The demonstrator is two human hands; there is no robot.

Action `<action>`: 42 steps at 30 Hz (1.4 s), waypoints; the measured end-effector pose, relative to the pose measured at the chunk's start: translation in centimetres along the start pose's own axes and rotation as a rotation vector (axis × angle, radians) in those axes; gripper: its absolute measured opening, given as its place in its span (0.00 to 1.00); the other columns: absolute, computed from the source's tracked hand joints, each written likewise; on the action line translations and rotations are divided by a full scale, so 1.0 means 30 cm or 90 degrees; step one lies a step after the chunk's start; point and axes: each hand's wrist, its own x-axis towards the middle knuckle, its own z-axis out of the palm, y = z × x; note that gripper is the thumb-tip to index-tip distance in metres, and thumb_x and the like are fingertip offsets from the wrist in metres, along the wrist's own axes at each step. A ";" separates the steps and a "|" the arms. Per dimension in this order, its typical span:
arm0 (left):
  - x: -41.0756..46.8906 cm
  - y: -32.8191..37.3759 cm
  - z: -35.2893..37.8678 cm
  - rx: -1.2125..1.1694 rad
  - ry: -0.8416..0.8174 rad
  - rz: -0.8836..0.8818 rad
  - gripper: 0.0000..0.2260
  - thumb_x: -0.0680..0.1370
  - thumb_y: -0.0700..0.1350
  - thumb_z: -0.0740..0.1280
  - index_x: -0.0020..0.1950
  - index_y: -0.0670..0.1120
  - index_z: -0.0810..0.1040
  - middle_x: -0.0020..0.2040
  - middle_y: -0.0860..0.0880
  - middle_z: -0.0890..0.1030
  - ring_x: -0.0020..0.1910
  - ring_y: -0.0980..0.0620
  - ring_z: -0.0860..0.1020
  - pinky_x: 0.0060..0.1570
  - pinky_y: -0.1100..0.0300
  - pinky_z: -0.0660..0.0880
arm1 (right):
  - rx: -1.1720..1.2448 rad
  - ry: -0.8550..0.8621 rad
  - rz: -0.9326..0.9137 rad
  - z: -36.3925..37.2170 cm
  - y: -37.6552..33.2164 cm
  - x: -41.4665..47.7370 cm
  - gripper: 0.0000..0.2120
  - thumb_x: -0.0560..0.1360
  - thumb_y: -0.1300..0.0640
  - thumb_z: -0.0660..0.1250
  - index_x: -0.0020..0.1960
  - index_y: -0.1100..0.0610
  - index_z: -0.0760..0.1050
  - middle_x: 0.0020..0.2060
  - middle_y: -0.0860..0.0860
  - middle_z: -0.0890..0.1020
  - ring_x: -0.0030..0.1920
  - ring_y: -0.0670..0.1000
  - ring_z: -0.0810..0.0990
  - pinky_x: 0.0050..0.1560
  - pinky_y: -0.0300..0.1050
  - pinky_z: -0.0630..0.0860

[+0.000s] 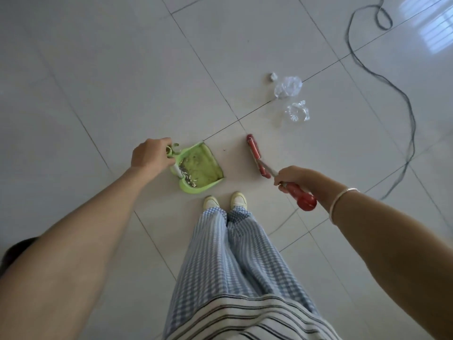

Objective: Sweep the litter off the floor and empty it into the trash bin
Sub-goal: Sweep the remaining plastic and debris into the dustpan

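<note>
Head view: the left hand (149, 153) is curled round the handle of the green dustpan (203, 165), which rests on the floor (122, 69); the right hand (291, 176) grips the red broom (255, 153); clear plastic litter (288, 87) lies beyond the broom head, apart from it.

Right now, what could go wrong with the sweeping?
1. The wrappers look light; a hard stroke of the broom may flick them past the dustpan.
2. The cable lies near the litter, so the broom could snag it.
3. The dustpan already holds scraps; tilting it in the left hand might spill them.
</note>
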 end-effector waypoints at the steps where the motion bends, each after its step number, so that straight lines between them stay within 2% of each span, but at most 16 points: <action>1: -0.009 -0.016 0.003 0.001 -0.003 -0.002 0.05 0.71 0.42 0.70 0.43 0.44 0.75 0.43 0.39 0.81 0.41 0.40 0.77 0.36 0.59 0.65 | 0.034 -0.009 -0.003 0.030 -0.012 0.002 0.03 0.76 0.67 0.58 0.43 0.63 0.66 0.29 0.55 0.70 0.13 0.44 0.69 0.15 0.28 0.63; 4: -0.030 -0.059 0.015 0.008 -0.015 -0.007 0.06 0.71 0.42 0.69 0.41 0.45 0.73 0.42 0.39 0.81 0.37 0.42 0.74 0.35 0.59 0.65 | 0.104 -0.019 -0.027 0.124 -0.060 0.009 0.07 0.76 0.68 0.58 0.39 0.63 0.67 0.29 0.55 0.70 0.10 0.43 0.67 0.14 0.28 0.62; 8: -0.041 -0.104 0.023 0.007 -0.021 -0.015 0.07 0.71 0.41 0.69 0.40 0.46 0.71 0.42 0.39 0.81 0.37 0.41 0.75 0.34 0.60 0.64 | 0.154 -0.060 -0.052 0.165 -0.120 -0.006 0.09 0.77 0.68 0.57 0.38 0.62 0.66 0.29 0.54 0.69 0.11 0.43 0.67 0.14 0.29 0.63; 12: -0.041 -0.115 0.030 -0.024 -0.008 -0.039 0.07 0.71 0.40 0.69 0.47 0.43 0.77 0.45 0.39 0.81 0.38 0.42 0.74 0.36 0.59 0.65 | 0.134 -0.095 -0.101 0.138 -0.113 -0.017 0.09 0.75 0.62 0.58 0.36 0.59 0.67 0.30 0.53 0.71 0.25 0.46 0.67 0.21 0.33 0.64; 18: -0.021 -0.061 0.054 -0.048 -0.001 -0.064 0.09 0.70 0.41 0.69 0.49 0.41 0.77 0.47 0.39 0.82 0.46 0.38 0.79 0.38 0.58 0.67 | -0.083 0.025 -0.136 0.127 -0.190 -0.008 0.08 0.72 0.61 0.60 0.33 0.58 0.69 0.27 0.51 0.73 0.25 0.48 0.69 0.24 0.37 0.66; 22: -0.014 -0.039 0.081 -0.046 -0.005 -0.081 0.10 0.71 0.41 0.69 0.51 0.40 0.77 0.49 0.39 0.81 0.49 0.38 0.79 0.41 0.56 0.70 | -0.253 0.087 -0.092 0.123 -0.229 0.044 0.07 0.74 0.64 0.60 0.37 0.63 0.68 0.23 0.51 0.74 0.18 0.47 0.72 0.22 0.35 0.68; 23: -0.014 -0.037 0.084 -0.043 -0.002 -0.084 0.10 0.72 0.41 0.68 0.52 0.40 0.77 0.50 0.39 0.81 0.49 0.38 0.79 0.42 0.55 0.71 | -0.278 0.104 -0.081 0.120 -0.224 0.054 0.08 0.74 0.64 0.60 0.36 0.63 0.67 0.21 0.51 0.75 0.19 0.47 0.73 0.21 0.35 0.68; 27: -0.003 -0.046 0.085 -0.051 0.009 -0.099 0.13 0.72 0.42 0.69 0.54 0.40 0.77 0.51 0.38 0.81 0.50 0.38 0.79 0.45 0.54 0.73 | -0.382 0.128 -0.057 0.123 -0.203 0.074 0.12 0.74 0.65 0.60 0.31 0.62 0.66 0.28 0.53 0.73 0.27 0.50 0.71 0.28 0.38 0.67; 34: -0.016 -0.046 0.109 -0.090 0.009 -0.136 0.13 0.72 0.44 0.69 0.54 0.41 0.77 0.51 0.40 0.81 0.51 0.38 0.79 0.45 0.53 0.74 | -0.468 0.044 -0.052 0.199 -0.192 0.041 0.11 0.73 0.64 0.60 0.32 0.61 0.68 0.29 0.53 0.74 0.28 0.50 0.72 0.30 0.40 0.70; 38: -0.039 -0.059 0.139 -0.106 0.028 -0.158 0.12 0.72 0.44 0.69 0.53 0.41 0.76 0.49 0.40 0.82 0.49 0.39 0.79 0.39 0.56 0.69 | -0.541 -0.028 -0.073 0.290 -0.158 0.014 0.10 0.72 0.62 0.62 0.33 0.60 0.67 0.29 0.52 0.74 0.28 0.49 0.72 0.29 0.39 0.69; 42: -0.053 -0.087 0.127 -0.086 0.037 -0.145 0.12 0.73 0.44 0.68 0.54 0.42 0.76 0.49 0.40 0.82 0.47 0.39 0.79 0.38 0.57 0.68 | -0.506 -0.080 -0.104 0.270 -0.165 -0.028 0.05 0.73 0.63 0.63 0.39 0.62 0.72 0.30 0.52 0.74 0.28 0.49 0.73 0.31 0.39 0.69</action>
